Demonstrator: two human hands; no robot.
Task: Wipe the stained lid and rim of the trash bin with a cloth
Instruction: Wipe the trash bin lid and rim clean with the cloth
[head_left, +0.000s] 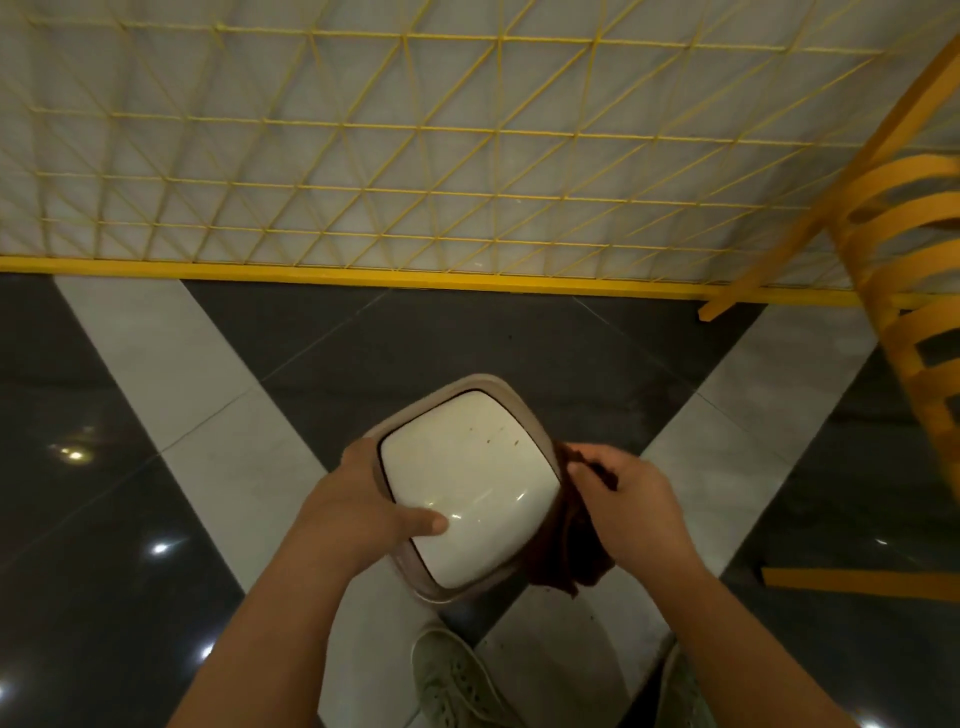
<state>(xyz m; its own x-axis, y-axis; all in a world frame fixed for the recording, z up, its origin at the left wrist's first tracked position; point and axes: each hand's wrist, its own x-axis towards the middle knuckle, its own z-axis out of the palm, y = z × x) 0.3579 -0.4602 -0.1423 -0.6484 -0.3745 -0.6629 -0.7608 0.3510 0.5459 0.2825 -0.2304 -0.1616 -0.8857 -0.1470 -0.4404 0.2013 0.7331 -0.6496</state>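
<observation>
Head view: the trash bin (483, 381) stands on the floor (519, 338); left hand (358, 504) clasps its side, thumb on the lid (467, 483); right hand (628, 499) pinches a dark cloth (571, 556) bunched at the right rim (537, 418) — steady the bin, sweep firmly toward the brown specks (489, 441); rim under the cloth is hidden.

Light: dim, warm, from overhead indoor lamps.
Glare: small bright spots on the glossy dark floor (161, 548) at the left edge; thin highlights on the lid (467, 483).
Blur: the orange chair (893, 174) at the right edge is smeared.
Distortion: the fence (363, 274) bars bow toward the corners.
</observation>
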